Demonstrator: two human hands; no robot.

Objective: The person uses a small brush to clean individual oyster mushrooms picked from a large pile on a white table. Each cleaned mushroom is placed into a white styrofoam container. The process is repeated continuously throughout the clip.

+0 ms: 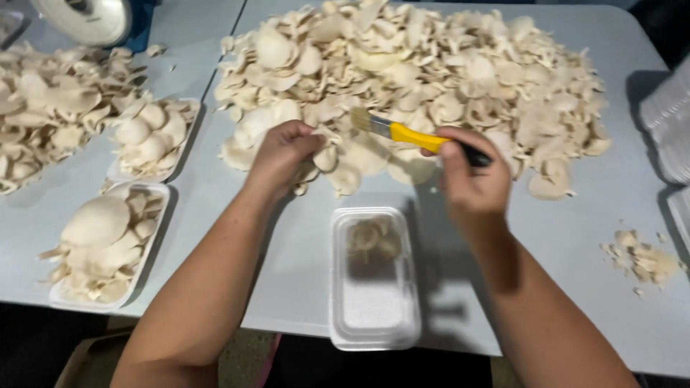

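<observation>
Yellow plastic marks the handle of a small paintbrush [402, 134], which the right hand [468, 176] grips with its fingers [454, 154] curled tight around the dark rear end, the pale bristles pointing left toward the other hand. That left hand [282, 154] has its fingers closed in a loose fist at the near edge of a big heap of oyster mushrooms [424, 68]; it seems to pinch one mushroom, though the piece itself is mostly hidden. Just below both hands, a white foam tray [374, 302] sits on the grey worktop [568, 237] with a few mushrooms at its far end. Two filled trays [108, 251] lie to the left beside another mushroom pile [50, 108], and a small scatter of trimmings [640, 259] lies well apart at the right.
</observation>
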